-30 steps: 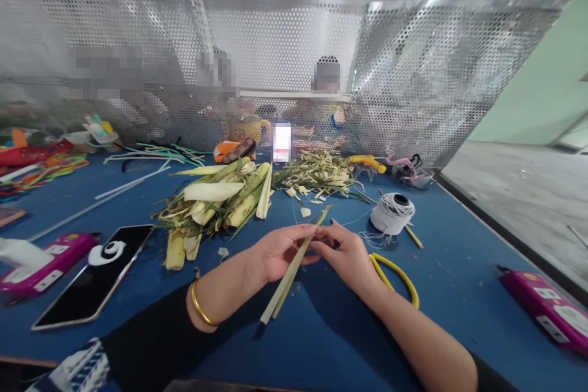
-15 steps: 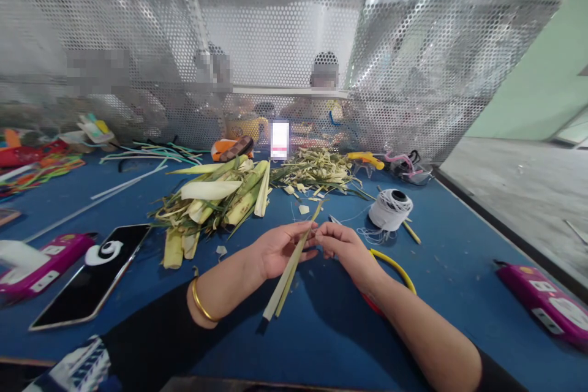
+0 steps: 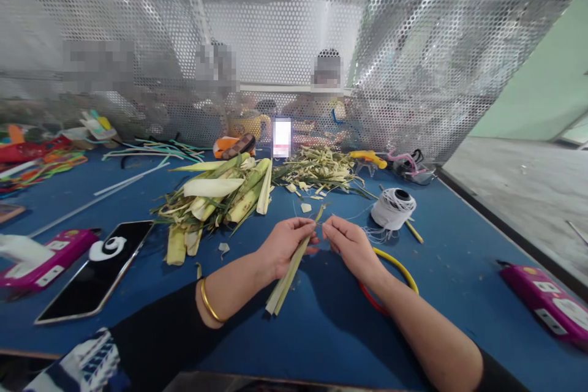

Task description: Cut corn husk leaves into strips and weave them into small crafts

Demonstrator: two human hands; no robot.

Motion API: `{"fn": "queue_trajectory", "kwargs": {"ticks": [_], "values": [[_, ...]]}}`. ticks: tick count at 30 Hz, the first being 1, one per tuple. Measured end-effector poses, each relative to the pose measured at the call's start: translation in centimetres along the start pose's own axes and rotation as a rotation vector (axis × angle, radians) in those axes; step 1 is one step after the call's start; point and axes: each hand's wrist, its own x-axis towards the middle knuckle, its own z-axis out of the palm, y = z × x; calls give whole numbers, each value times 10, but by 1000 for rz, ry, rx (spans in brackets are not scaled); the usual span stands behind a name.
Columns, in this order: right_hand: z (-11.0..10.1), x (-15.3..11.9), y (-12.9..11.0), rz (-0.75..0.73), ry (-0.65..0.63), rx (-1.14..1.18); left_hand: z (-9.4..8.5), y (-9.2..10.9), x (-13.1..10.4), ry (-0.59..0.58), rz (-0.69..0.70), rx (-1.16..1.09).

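My left hand (image 3: 287, 246) is closed round a long, folded strip of pale green dried leaf (image 3: 288, 285), thumb on top. The strip slants from its thin tip past the fingers down toward the table. Close by on the right, my right hand (image 3: 351, 244) pinches what looks like a fine thread, faintly visible between the two hands. A spool of white thread (image 3: 388, 215) stands beyond my right hand, with loose strands beside it. Under my right wrist lie yellow and red looped handles (image 3: 407, 272), apparently scissors, mostly hidden.
A heap of husk-like leaves (image 3: 215, 196) and shredded scraps (image 3: 321, 168) lies ahead. A lit phone (image 3: 282, 136) stands by the perforated metal screen (image 3: 285, 30), people behind it. A dark phone (image 3: 96, 275) and purple power strips (image 3: 546, 300) flank me. Yellow-handled tool (image 3: 367, 158) and glasses (image 3: 416, 173) lie back right.
My left thumb has come down over the leaf strip, and its fingers have closed around it. My right hand has moved slightly right, widening the gap between the hands.
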Motion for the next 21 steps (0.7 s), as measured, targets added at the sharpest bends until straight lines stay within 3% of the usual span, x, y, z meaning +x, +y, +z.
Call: {"fn": "queue_trajectory", "kwargs": {"ticks": [5,11,21], "values": [[0,1,-6,89,-40,164,2,-6,0,-24,138,148],[2,2,-11,135,0,337,0,-11,-2,-88,226,276],[5,2,-10,149,-38,287,-6,-18,6,-48,406,488]]}}
